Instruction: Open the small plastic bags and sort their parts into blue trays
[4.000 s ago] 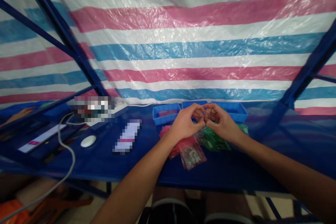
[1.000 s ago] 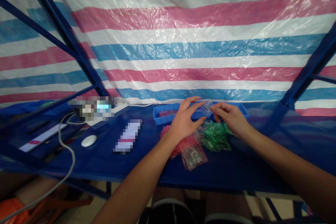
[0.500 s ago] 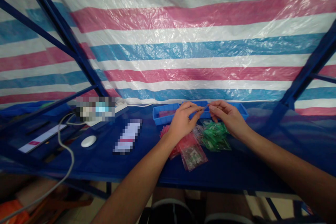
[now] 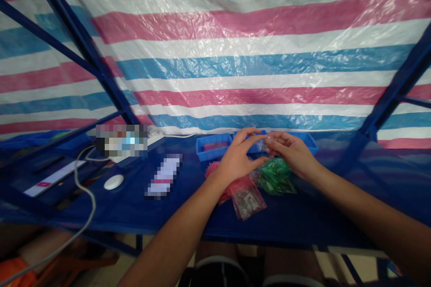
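My right hand (image 4: 292, 151) pinches a small clear plastic bag (image 4: 263, 145) between thumb and fingertips. Facing it, my left hand (image 4: 237, 158) is open, its thumb and fingers spread around the near side of the bag. What the bag contains is too small to make out. Beneath my right hand lies a heap of green plastic bags (image 4: 275, 177). Red-tinted plastic bags (image 4: 248, 201) lie under and in front of my left wrist, partly covered by it.
Behind my hands stand blue bins, including a left bin (image 4: 206, 156) with reddish contents and a right bin (image 4: 309, 141). To the left are a phone (image 4: 164, 176), a white mouse (image 4: 113, 182) and a cable (image 4: 90, 202) on the blue table (image 4: 303, 222). Striped sheeting hangs behind.
My left fingers have opened from a pinch, with the thumb moving down and away. The small clear bag now shows more plainly in my right fingers.
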A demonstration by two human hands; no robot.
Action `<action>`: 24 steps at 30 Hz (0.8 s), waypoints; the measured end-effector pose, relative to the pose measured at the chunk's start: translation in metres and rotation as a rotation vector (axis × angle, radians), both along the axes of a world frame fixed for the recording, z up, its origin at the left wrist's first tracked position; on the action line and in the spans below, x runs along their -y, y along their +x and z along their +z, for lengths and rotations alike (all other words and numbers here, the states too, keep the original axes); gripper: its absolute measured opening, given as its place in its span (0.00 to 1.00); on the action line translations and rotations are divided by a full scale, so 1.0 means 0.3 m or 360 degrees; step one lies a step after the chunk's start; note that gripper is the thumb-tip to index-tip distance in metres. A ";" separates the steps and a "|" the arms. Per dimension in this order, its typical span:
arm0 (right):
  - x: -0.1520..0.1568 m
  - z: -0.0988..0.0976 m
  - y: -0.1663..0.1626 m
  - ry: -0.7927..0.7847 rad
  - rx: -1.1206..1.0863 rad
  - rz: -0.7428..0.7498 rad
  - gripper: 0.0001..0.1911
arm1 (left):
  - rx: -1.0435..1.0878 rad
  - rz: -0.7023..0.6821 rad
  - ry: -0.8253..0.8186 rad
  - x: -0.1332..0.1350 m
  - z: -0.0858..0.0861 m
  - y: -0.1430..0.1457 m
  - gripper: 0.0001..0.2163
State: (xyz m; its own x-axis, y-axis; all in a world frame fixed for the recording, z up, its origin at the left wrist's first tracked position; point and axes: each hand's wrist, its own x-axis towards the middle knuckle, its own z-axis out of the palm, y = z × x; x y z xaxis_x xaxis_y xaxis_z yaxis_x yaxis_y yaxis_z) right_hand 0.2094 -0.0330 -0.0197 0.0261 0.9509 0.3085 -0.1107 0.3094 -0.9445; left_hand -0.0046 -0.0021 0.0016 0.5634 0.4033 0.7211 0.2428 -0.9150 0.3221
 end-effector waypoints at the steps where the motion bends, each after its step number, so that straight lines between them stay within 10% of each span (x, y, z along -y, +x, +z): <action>1: -0.001 -0.003 0.002 -0.0021 -0.0036 0.0017 0.20 | -0.0008 0.0011 0.0039 -0.004 -0.002 -0.001 0.22; 8: 0.010 0.006 -0.007 -0.0178 -0.0104 0.0103 0.19 | 0.0072 0.0000 0.0116 -0.022 0.004 -0.008 0.07; 24: 0.018 -0.001 -0.011 -0.0040 0.0298 0.0139 0.19 | 0.0191 0.0135 -0.0151 -0.003 0.004 0.002 0.12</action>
